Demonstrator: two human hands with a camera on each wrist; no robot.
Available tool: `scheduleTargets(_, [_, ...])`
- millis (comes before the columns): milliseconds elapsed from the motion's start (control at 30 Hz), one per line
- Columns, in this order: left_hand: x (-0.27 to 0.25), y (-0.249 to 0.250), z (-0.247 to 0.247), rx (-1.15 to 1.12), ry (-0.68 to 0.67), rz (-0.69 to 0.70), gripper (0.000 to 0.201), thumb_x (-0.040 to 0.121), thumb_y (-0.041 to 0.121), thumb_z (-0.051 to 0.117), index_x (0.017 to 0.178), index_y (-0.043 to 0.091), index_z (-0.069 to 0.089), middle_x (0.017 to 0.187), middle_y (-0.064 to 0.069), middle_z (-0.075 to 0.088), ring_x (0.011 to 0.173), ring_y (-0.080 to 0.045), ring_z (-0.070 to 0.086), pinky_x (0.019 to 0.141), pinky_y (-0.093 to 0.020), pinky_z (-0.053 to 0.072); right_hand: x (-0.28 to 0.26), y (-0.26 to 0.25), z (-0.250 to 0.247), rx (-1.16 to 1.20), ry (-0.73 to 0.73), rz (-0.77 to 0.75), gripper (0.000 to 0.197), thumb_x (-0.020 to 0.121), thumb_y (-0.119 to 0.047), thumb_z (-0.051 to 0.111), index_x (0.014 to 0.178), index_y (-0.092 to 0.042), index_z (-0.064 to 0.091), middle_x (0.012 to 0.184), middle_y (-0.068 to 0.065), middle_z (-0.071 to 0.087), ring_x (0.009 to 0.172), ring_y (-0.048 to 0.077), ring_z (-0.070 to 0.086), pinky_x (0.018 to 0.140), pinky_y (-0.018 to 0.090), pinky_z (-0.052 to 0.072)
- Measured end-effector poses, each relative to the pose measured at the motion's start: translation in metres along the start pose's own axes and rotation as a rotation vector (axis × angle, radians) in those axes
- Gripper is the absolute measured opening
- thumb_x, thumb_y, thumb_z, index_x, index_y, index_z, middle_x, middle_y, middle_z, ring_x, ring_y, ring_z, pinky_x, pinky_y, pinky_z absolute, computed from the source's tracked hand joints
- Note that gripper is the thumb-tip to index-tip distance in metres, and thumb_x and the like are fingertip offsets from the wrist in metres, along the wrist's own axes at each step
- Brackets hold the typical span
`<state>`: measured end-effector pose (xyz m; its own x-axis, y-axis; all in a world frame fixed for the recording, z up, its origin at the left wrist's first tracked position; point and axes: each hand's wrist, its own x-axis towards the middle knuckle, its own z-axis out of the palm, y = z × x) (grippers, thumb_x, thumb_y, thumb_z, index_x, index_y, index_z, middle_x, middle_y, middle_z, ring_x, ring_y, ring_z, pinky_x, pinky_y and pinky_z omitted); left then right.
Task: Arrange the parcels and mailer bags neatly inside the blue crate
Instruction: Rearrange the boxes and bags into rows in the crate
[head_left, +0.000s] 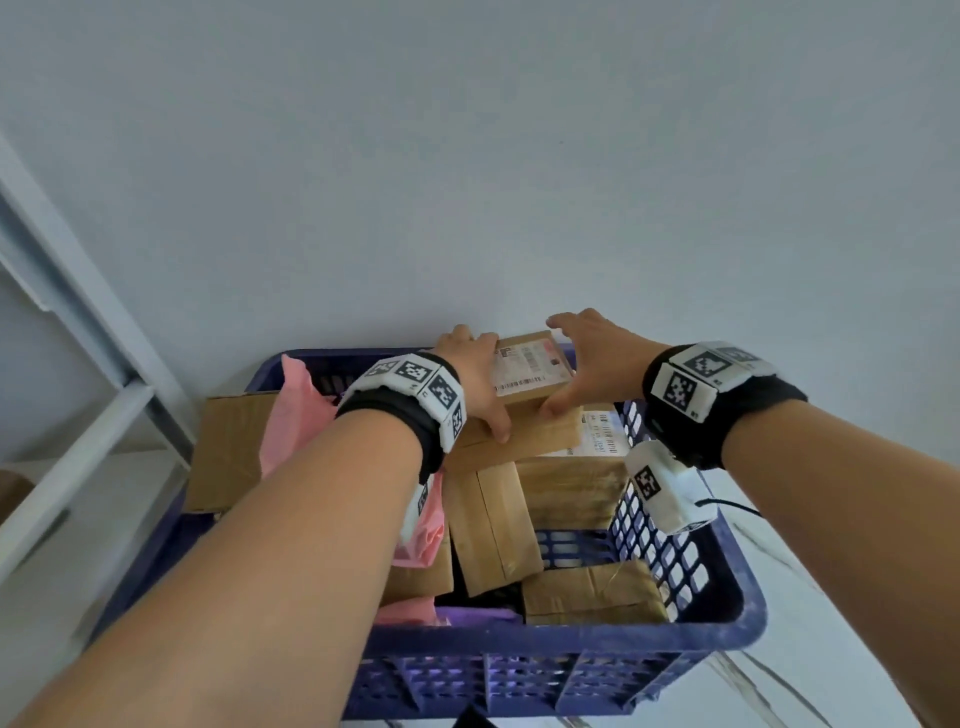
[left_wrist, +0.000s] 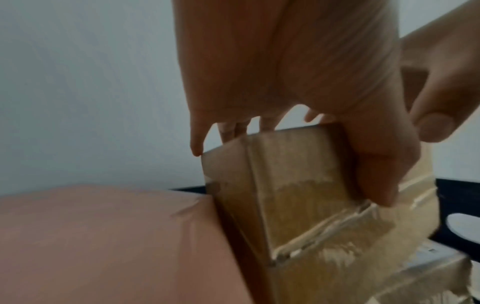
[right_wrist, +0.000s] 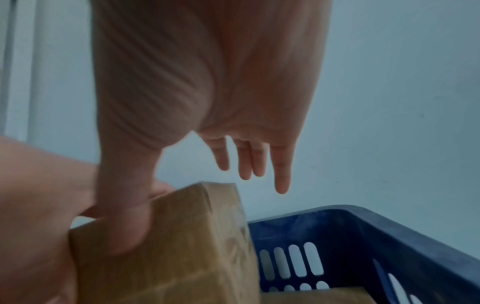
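Note:
A small brown box (head_left: 527, 366) with a white shipping label sits atop stacked parcels at the far end of the blue crate (head_left: 571, 636). My left hand (head_left: 478, 379) grips its left side, thumb on the near face and fingers over the far edge; in the left wrist view the left hand (left_wrist: 298, 92) is on the box (left_wrist: 293, 185). My right hand (head_left: 584, 358) presses its thumb on the near right corner. In the right wrist view the right hand (right_wrist: 207, 113) holds its fingers (right_wrist: 281, 174) straight, off the box (right_wrist: 182, 257).
A pink mailer bag (head_left: 296, 410) and a flat cardboard parcel (head_left: 228, 452) stand along the crate's left side. Taped brown parcels (head_left: 493, 525) and a purple mailer (head_left: 478, 616) fill the crate floor. A white shelf frame (head_left: 78, 415) stands at the left, with a pale wall (head_left: 467, 156) behind.

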<state>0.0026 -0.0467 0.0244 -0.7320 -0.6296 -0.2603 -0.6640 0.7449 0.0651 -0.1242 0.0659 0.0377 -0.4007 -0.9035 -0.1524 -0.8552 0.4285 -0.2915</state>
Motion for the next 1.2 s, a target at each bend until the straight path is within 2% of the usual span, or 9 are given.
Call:
scheduleTargets(167, [0.011,-0.011,0.002,-0.028,0.027,-0.052,0.117,0.048,0.054,0.086,0.144,0.018,0.029,0.132,-0.011,0.038,0.122,-0.029,0.041,0.1,-0.044,0.045,-0.002,0.013,0.01,0.008,-0.323,0.158,0.015,0.08,-0.02,0.068,0.085,-0.006,0.071,0.085,0.008,0.074,0.072,0.019,0.07,0.067,0.028,0.059])
scheduleTargets(333, [0.02,-0.015,0.003,-0.055,-0.012,-0.051,0.117,0.048,0.054,0.085,0.145,0.021,0.028,0.131,-0.009,0.038,0.123,-0.028,0.041,0.1,-0.045,0.045,0.003,0.003,0.065,-0.228,-0.724,0.153,0.029,0.085,-0.028,0.069,0.109,-0.013,0.068,0.078,-0.002,0.066,0.068,0.012,0.063,0.067,0.023,0.054])
scheduleTargets(433, [0.025,-0.02,0.005,-0.079,-0.036,-0.058,0.121,0.048,0.054,0.085,0.147,0.022,0.024,0.134,-0.009,0.036,0.125,-0.028,0.04,0.101,-0.046,0.045,0.016,0.003,0.107,-0.372,-0.978,0.182,0.044,0.088,-0.036,0.065,0.127,-0.017,0.059,0.101,0.0,0.067,0.101,0.019,0.064,0.091,0.034,0.052])
scheduleTargets(600, [0.03,-0.025,0.009,-0.097,-0.06,-0.05,0.116,0.049,0.053,0.085,0.145,0.02,0.027,0.132,-0.009,0.036,0.123,-0.027,0.041,0.099,-0.045,0.046,0.044,0.054,0.178,-0.682,-0.971,0.138,0.029,0.047,-0.048,0.085,0.062,-0.027,0.071,0.071,-0.006,0.071,0.075,0.019,0.069,0.078,0.043,0.058])
scheduleTargets(700, [0.032,-0.027,0.01,-0.117,-0.072,-0.055,0.114,0.051,0.052,0.085,0.144,0.02,0.028,0.132,-0.008,0.036,0.122,-0.026,0.041,0.099,-0.045,0.046,0.037,0.057,0.186,-0.673,-0.968,0.132,0.061,0.031,-0.057,0.089,0.086,-0.036,0.075,0.1,-0.006,0.073,0.094,0.023,0.068,0.085,0.043,0.056])
scheduleTargets(800, [0.033,-0.028,0.01,-0.124,-0.068,-0.053,0.113,0.051,0.053,0.085,0.144,0.02,0.028,0.132,-0.008,0.036,0.122,-0.026,0.041,0.1,-0.045,0.045,0.016,0.025,0.159,-0.634,-1.115,0.101,0.108,0.054,-0.06,0.083,0.147,-0.034,0.034,0.152,-0.005,0.037,0.136,0.027,0.041,0.105,0.038,0.04])
scheduleTargets(900, [0.033,-0.028,0.009,-0.122,-0.071,-0.052,0.112,0.05,0.053,0.085,0.143,0.02,0.03,0.131,-0.008,0.036,0.122,-0.026,0.042,0.1,-0.045,0.046,0.017,0.029,0.165,-0.565,-1.084,0.135,0.133,0.026,-0.074,0.082,0.145,-0.043,0.032,0.151,-0.003,0.04,0.13,0.028,0.047,0.104,0.044,0.043])
scheduleTargets(1067, [0.033,-0.029,0.008,-0.13,-0.085,-0.054,0.11,0.049,0.053,0.085,0.14,0.021,0.032,0.128,-0.007,0.037,0.117,-0.025,0.045,0.097,-0.045,0.047,0.003,0.017,0.157,-0.436,-1.145,0.155,0.103,0.074,-0.042,0.078,0.153,-0.034,0.013,0.158,0.001,0.022,0.142,0.03,0.029,0.112,0.041,0.034])
scheduleTargets(1200, [0.031,-0.027,0.006,-0.125,-0.09,-0.047,0.11,0.052,0.053,0.084,0.142,0.02,0.03,0.13,-0.008,0.036,0.117,-0.025,0.046,0.097,-0.044,0.048,0.007,0.014,0.15,-0.305,-1.161,0.201,0.084,0.082,-0.028,0.074,0.15,-0.019,0.028,0.144,0.013,0.045,0.129,0.032,0.047,0.104,0.041,0.044])
